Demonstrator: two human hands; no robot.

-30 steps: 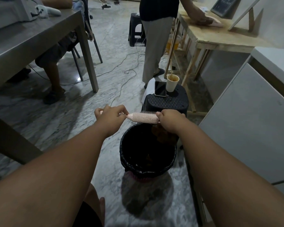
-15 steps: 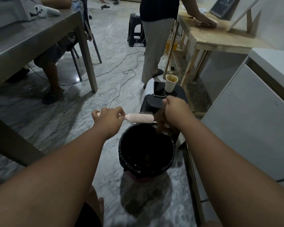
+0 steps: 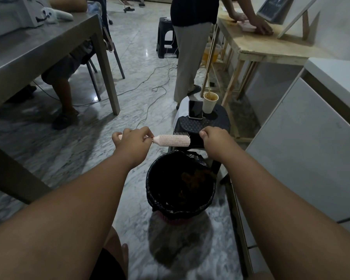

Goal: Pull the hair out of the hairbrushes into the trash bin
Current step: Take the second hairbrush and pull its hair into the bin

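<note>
The left hand [image 3: 132, 143] is gripping the handle of the pink hairbrush [image 3: 173, 140], fingers closed around it, and is holding the brush level above the far rim of the trash bin [image 3: 160, 201]. The right hand [image 3: 212, 139] is hanging just beside the free end of the brush, curled loosely; I cannot tell whether it is pinching any hair, because the fingertips are hidden behind the knuckles. The bristles are looking clean from this side, and brownish hair [image 3: 192, 177] is lying inside the bin's black liner. I think 1 thing could go wrong here: the brush head is sitting over the far edge and not over the middle, so any hair pulled off and released there could be falling on the floor [image 3: 69, 150] or on the black stool [image 3: 202, 126] behind the bin. That stool is serving as the surface for a phone [image 3: 195, 109] and a paper cup [image 3: 210, 103], and a careless move of the right hand could be knocking the cup over. The room is dim, with a marble-pattern floor and cables lying across it. On the left a grey table [image 3: 40, 51] is standing with a seated person under it; far off, another person [image 3: 192, 47] is leaning on a wooden bench [image 3: 271, 47], and a white cabinet [image 3: 311, 138] is filling the right side.
</note>
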